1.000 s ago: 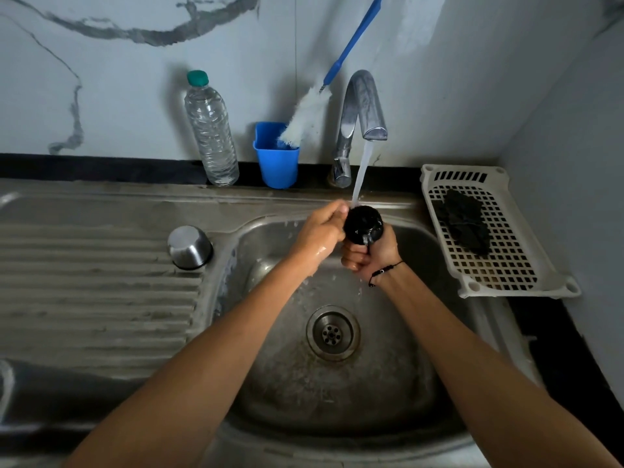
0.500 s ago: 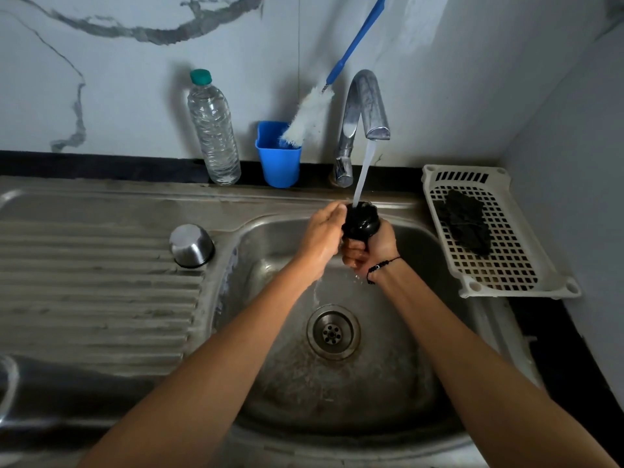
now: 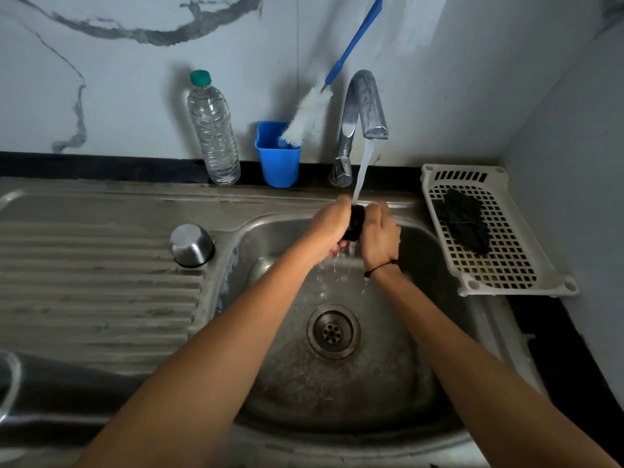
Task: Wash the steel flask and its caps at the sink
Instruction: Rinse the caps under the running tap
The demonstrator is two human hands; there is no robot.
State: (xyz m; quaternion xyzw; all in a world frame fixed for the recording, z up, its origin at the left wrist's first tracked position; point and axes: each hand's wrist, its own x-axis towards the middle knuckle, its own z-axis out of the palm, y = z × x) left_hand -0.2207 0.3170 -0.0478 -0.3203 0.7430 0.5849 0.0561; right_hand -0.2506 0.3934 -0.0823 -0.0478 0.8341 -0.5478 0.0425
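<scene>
A small black cap sits between my two hands under the running tap, over the steel sink. My left hand wraps its left side and my right hand presses on its right side, so only a narrow strip of it shows. Water falls onto it and drips into the basin. A steel cup-shaped cap stands upside down on the ribbed drainboard, left of the basin. At the far left edge lies a dark cylinder with a steel rim, partly cut off.
A clear water bottle and a blue cup holding a bottle brush stand against the back wall. A white plastic basket with a dark cloth sits right of the sink. The drain is below my hands.
My right hand has turned over onto the black cap, which now shows only as a strip between both hands. The hands shifted slightly left under the stream.
</scene>
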